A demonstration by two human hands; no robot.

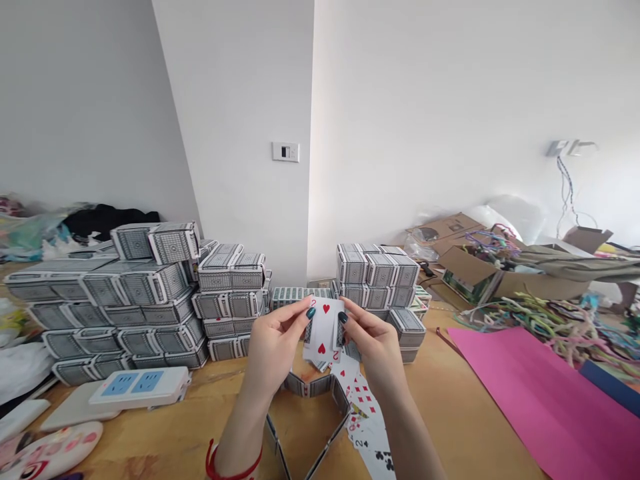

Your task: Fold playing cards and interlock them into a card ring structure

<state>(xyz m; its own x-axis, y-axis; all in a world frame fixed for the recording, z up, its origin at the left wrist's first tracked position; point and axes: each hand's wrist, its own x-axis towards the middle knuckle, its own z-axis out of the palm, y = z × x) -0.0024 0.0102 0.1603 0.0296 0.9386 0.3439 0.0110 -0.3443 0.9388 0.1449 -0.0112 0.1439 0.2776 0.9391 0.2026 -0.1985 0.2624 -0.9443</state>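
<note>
Right now, both hands meet over the middle of the wooden table (435, 413), holding up a two of hearts card (325, 327). The left hand (274, 340) pinches its left edge between thumb and fingers, and the right hand (376, 341) pinches its right edge the same way; grey patterned strips show along both sides. On the near side, between the forearms, a closed outline of upright cards (320, 387) stands on the table. Loose playing cards (364, 400) lie overlapping along its right side. Farther off, grey card blocks are piled in a wide left stack (135, 287), a narrower middle stack (230, 303) and a right stack (379, 273). A white power strip (170, 390) lies near left; a pink sheet (540, 393) lies to the right, beside tangled coloured strands (545, 323).
</note>
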